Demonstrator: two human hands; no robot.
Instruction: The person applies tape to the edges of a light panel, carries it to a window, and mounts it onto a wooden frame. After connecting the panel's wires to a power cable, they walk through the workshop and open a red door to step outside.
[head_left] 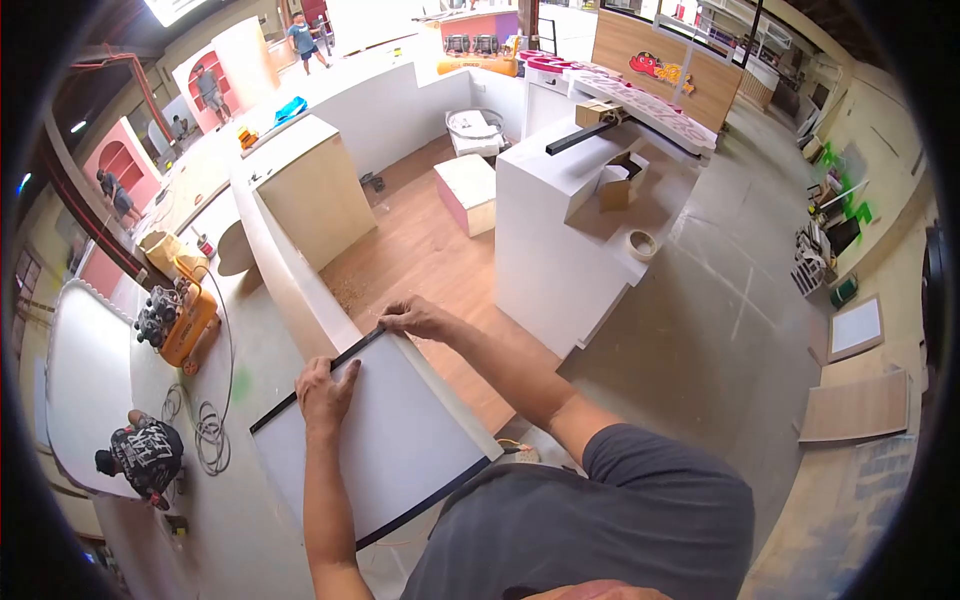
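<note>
A white panel (385, 435) with black edging lies tilted in front of my body. Along its far side runs a black edge strip (285, 412). My left hand (325, 395) is closed over the strip partway along, with the thumb on the panel's white face. Farther right, my right hand (415, 318) pinches the strip's end near the panel's corner. A second black edge (430, 505) follows the near side, close to my shirt. Under my fingers the strip is partly hidden.
A curved low wall (290, 265) runs just beyond the panel. To the right stands a white counter (545, 240) bearing a tape roll (640, 245) and an open carton (620, 185). An orange air compressor (185, 325) and a crouching person (145, 455) are at left; a hose (212, 440) lies coiled.
</note>
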